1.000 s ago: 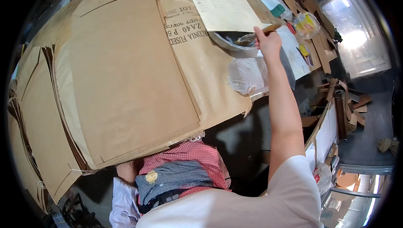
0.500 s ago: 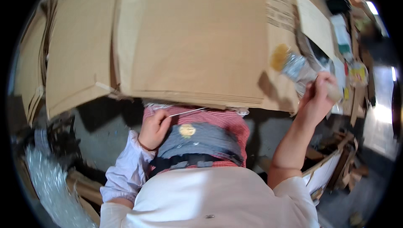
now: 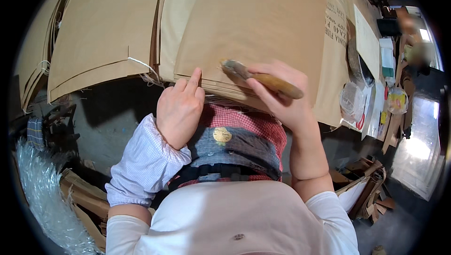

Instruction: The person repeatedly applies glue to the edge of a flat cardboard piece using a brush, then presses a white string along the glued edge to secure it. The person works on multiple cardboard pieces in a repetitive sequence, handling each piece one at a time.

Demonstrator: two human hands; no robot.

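Observation:
My right hand (image 3: 282,93) is closed round the wooden handle of a brush (image 3: 275,85). The bristle end points left and rests on or just over the brown paper sheet (image 3: 253,24), near its front edge. Shadow makes the contact hard to judge. At the left front corner of the stacked sheets lies my left hand (image 3: 181,109), its index finger stretched out along the paper and the other fingers partly bent. Nothing shows in that hand.
Another brown stack (image 3: 103,24) lies to the left, with white string (image 3: 143,64) at its front edge. On the right are a white sheet (image 3: 369,34), a clear plastic container (image 3: 351,100) and red-handled scissors (image 3: 361,121). Clear plastic strips (image 3: 47,198) hang at lower left.
My right hand brought the brush leftward from the right side onto the sheet. My left hand rose from my lap to the paper's edge; the thin white strand by it no longer shows.

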